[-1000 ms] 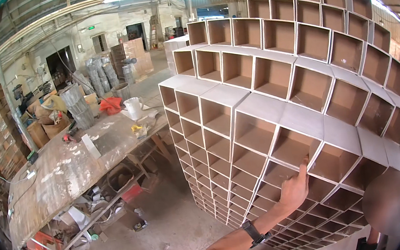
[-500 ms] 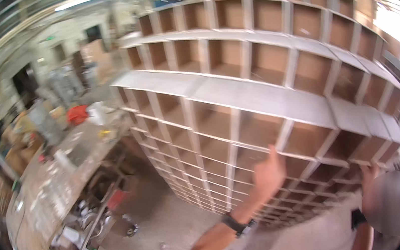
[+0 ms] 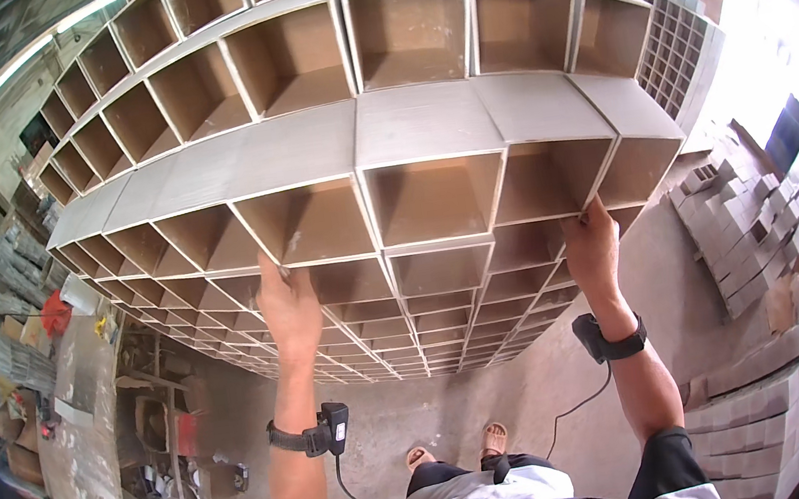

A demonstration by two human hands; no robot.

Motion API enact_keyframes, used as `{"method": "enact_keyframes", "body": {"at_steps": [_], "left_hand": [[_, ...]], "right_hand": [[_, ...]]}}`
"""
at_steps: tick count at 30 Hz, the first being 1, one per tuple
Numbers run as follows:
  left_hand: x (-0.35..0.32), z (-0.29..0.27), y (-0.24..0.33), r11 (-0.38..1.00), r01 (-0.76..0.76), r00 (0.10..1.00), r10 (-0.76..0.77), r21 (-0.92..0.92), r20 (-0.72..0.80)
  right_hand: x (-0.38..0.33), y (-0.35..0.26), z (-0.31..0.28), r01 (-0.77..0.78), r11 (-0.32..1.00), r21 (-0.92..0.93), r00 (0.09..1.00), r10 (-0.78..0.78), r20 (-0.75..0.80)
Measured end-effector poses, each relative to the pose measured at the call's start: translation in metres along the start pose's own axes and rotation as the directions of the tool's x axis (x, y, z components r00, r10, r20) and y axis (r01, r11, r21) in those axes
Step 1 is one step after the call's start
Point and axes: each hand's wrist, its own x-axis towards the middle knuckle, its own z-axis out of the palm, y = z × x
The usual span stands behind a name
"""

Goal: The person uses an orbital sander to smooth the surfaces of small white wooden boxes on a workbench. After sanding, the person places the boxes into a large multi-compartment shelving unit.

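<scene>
In front of me rises a tall stack of open-fronted white boxes (image 3: 423,123) with brown insides. One row juts out toward me, showing its pale tops. My left hand (image 3: 288,310) grips the lower front edge of a box (image 3: 307,223) left of the middle, fingertips at its corner. Farther right, my right hand (image 3: 593,249) closes on the lower edge where two boxes (image 3: 552,179) of the same row meet. Parts of the fingers on both hands are hidden behind the edges. Each wrist wears a black strapped device with a cable.
A cluttered workbench (image 3: 90,431) runs along the left, with a red bag (image 3: 55,313) at its far end. On the right stand stacks of grey-white boxes (image 3: 744,224), more piled at the lower right (image 3: 779,411). My sandalled feet (image 3: 493,439) are on the concrete floor (image 3: 383,433) below the stack.
My view has swung right, so the stack now faces me squarely. My left hand, earlier with a finger raised at the stack's front, now grips a box's lower edge. My right hand remains at the row's lower edge.
</scene>
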Motion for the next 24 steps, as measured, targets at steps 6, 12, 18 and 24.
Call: {"method": "enact_keyframes", "body": {"at_steps": [6,12,18,24], "left_hand": [[0.001,0.009,-0.007,0.979,-0.185,0.974,0.194,0.083,-0.119],[0.003,0.008,0.001,0.995,-0.098,0.994,0.099,0.017,-0.054],[0.002,0.007,-0.007,0.989,-0.144,0.987,0.146,0.023,-0.061],[0.004,0.005,-0.009,0.98,-0.142,0.985,0.153,0.136,-0.075]], "right_hand": [[0.003,0.004,-0.004,0.04,0.999,0.018,0.999,-0.04,0.027],[0.003,0.002,-0.01,-0.007,1.0,-0.03,0.997,0.009,0.08],[0.001,0.001,-0.007,0.109,0.991,0.082,0.99,-0.115,0.075],[0.007,-0.003,-0.006,-0.074,0.994,-0.075,0.995,0.079,0.06]]}}
